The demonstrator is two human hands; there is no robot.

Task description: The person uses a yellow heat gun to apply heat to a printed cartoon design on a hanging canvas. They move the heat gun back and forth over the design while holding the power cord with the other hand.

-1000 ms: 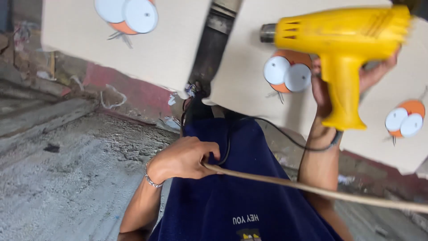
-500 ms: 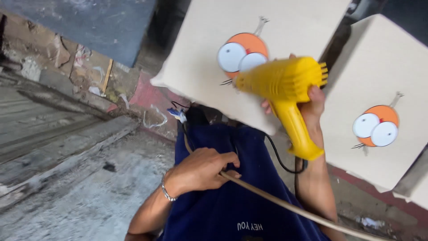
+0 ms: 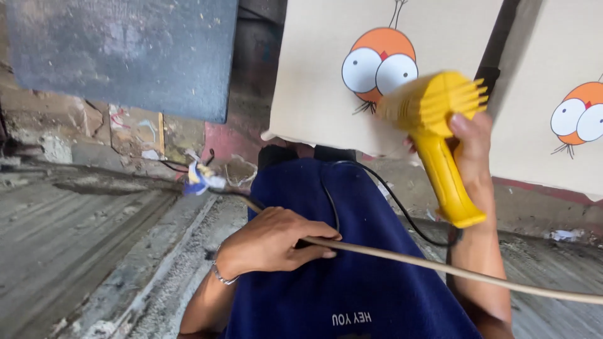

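Note:
My right hand (image 3: 470, 147) grips the handle of a yellow heat gun (image 3: 434, 119), whose nozzle points at an orange cartoon bird print (image 3: 379, 61) on a beige fabric panel (image 3: 314, 75). My left hand (image 3: 273, 238) is closed around a thin tan cord (image 3: 440, 267) that runs across my dark blue shirt (image 3: 352, 289) toward the right edge. A black power cable (image 3: 402, 210) loops from the heat gun down over the shirt. A silver bracelet sits on my left wrist.
A second beige panel (image 3: 534, 125) with the same bird print (image 3: 581, 113) stands at the right. A dark grey board (image 3: 125, 53) hangs at upper left. Below lie a rough concrete floor (image 3: 75, 245) and a scuffed wall with paper scraps (image 3: 200, 177).
The view has swung left, so the panels shifted right. The heat gun turned from sideways to pointing at the bird print on the left panel. My left hand kept its hold on the cord.

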